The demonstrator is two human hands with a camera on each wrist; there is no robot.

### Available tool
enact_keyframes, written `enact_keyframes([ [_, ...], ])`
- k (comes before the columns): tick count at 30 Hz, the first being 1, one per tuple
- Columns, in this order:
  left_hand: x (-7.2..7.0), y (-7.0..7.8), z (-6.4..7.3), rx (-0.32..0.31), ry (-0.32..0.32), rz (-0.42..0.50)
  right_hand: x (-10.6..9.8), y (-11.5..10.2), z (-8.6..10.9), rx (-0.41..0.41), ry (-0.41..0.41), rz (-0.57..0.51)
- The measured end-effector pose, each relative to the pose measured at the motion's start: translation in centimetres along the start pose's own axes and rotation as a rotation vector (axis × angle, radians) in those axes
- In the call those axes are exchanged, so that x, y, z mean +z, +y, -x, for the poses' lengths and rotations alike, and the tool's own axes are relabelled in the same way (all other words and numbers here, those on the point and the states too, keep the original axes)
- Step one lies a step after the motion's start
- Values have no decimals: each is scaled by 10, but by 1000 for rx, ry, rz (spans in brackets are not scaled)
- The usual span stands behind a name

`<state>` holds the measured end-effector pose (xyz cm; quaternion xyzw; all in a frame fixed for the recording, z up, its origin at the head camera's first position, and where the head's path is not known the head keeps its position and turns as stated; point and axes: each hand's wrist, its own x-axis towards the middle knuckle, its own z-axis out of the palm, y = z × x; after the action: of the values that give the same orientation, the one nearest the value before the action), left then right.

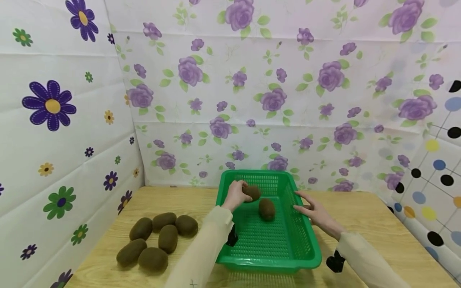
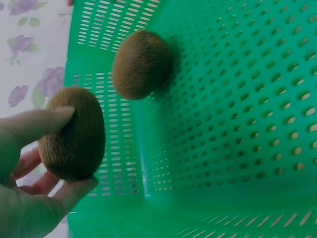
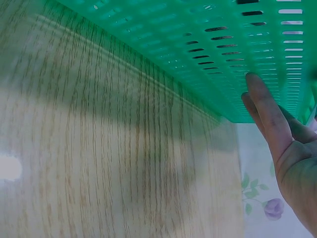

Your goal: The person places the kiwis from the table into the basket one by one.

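My left hand (image 1: 237, 195) is over the far left part of a green plastic basket (image 1: 268, 264), gripping a brown kiwi (image 1: 253, 193). In the left wrist view, thumb and fingers wrap the sides of this held kiwi (image 2: 74, 134). A second kiwi (image 1: 267, 209) lies on the basket's perforated floor, just nearer and to the right. At the basket's right side is my right hand (image 1: 318, 216), its fingers extended toward the rim. The right wrist view shows the fingers (image 3: 267, 109) of that hand against the outside of the slotted wall.
Several loose kiwis (image 1: 167, 239) lie grouped on the wooden table (image 1: 104, 262) left of the basket. Behind the table hangs a floral sheet (image 1: 223, 100), with patterned sheets also at the left and right sides.
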<state>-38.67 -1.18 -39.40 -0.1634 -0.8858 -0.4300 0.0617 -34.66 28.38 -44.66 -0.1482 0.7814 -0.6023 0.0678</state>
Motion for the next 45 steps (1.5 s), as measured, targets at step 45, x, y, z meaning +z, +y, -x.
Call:
enact_keyframes([
  [45, 14, -11, -1, -132, -150, -164, 1, -3, 1, -4, -33, -38],
])
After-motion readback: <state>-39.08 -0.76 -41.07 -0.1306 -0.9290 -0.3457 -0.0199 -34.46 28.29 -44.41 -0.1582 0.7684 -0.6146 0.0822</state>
